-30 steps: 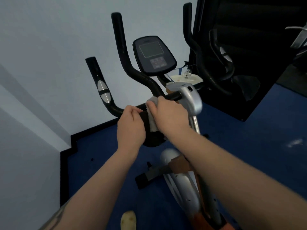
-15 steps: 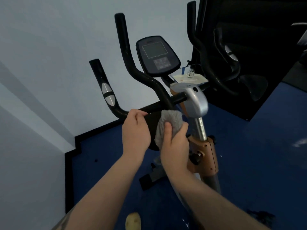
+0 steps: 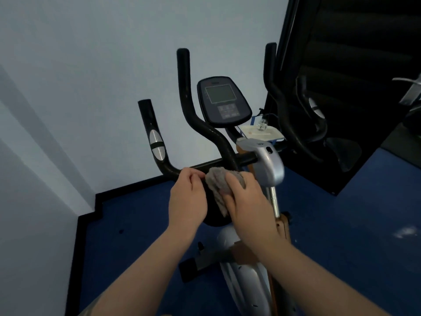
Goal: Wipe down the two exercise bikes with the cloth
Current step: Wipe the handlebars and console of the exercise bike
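An exercise bike stands in front of me, with black handlebars [image 3: 206,131], a dark console [image 3: 223,101] and a silver stem housing [image 3: 266,160]. My right hand [image 3: 248,201] holds a grey cloth [image 3: 218,185] pressed against a black pad under the handlebar crossbar. My left hand [image 3: 188,197] grips the left edge of that black pad, just below the crossbar. The pad is mostly hidden behind both hands. The bike's silver and orange body [image 3: 239,274] runs down between my forearms.
A white wall [image 3: 91,87] with a black skirting is close on the left and ahead. Blue carpet [image 3: 136,224] covers the floor. A dark mirror panel [image 3: 341,65] stands at the right, reflecting handlebars. A small white tray [image 3: 262,133] sits behind the console.
My right hand has slid the cloth down the pad and back up toward the crossbar. My left hand has kept its hold on the pad's edge. The view tilted downward.
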The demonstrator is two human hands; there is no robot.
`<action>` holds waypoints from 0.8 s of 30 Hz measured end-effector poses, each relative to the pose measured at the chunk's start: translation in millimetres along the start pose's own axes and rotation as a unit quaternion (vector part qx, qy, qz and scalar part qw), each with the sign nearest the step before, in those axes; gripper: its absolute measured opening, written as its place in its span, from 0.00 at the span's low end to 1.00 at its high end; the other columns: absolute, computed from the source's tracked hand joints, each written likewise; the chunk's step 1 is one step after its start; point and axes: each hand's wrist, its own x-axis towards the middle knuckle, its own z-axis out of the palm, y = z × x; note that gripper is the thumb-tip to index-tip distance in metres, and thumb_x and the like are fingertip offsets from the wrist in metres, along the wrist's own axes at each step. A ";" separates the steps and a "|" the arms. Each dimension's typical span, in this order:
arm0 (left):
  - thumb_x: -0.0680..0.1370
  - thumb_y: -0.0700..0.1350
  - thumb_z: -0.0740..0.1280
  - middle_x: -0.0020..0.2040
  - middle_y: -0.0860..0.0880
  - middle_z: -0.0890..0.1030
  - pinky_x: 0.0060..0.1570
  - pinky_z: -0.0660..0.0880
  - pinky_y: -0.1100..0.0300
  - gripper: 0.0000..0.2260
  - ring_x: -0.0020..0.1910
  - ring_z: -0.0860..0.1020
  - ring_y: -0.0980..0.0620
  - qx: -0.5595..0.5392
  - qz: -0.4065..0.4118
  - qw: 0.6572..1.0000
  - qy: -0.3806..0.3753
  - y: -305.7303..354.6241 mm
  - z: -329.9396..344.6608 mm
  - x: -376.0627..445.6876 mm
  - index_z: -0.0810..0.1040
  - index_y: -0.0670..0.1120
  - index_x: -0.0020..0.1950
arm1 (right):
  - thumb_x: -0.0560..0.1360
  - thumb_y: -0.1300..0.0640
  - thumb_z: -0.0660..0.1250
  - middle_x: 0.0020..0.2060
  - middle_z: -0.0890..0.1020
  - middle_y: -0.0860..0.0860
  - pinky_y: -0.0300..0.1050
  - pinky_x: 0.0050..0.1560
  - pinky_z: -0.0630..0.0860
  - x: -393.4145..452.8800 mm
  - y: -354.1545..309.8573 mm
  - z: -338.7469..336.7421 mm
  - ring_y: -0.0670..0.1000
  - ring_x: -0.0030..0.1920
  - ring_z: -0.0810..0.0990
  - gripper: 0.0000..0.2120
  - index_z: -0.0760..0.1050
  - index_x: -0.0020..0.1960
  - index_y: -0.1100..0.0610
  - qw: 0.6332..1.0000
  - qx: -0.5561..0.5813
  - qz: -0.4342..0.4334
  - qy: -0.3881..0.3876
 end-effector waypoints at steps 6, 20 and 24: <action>0.82 0.46 0.55 0.38 0.52 0.79 0.34 0.74 0.54 0.11 0.33 0.76 0.58 0.000 -0.012 1.000 -0.024 -1.3 -4.2 -0.8 0.74 0.57 0.46 | 0.80 0.54 0.58 0.55 0.70 0.48 0.40 0.48 0.73 36.5 14.2 -21.2 0.46 0.52 0.72 0.08 0.71 0.59 0.51 0.995 0.097 0.025 -0.024; 0.78 0.42 0.64 0.42 0.55 0.80 0.47 0.77 0.54 0.07 0.42 0.78 0.57 -0.023 0.109 0.988 -0.103 24.1 -3.7 68.0 0.76 0.55 0.47 | 0.69 0.64 0.74 0.54 0.72 0.47 0.35 0.59 0.68 66.5 46.3 -8.3 0.45 0.59 0.72 0.13 0.80 0.49 0.50 0.990 0.137 -0.042 -0.006; 0.77 0.42 0.64 0.47 0.58 0.78 0.53 0.76 0.54 0.08 0.49 0.76 0.60 -0.017 0.128 0.984 -0.124 18.7 -7.7 82.7 0.76 0.55 0.49 | 0.69 0.61 0.72 0.51 0.71 0.45 0.31 0.53 0.70 83.8 52.0 -23.9 0.43 0.55 0.73 0.11 0.80 0.49 0.48 0.984 0.162 -0.047 -0.059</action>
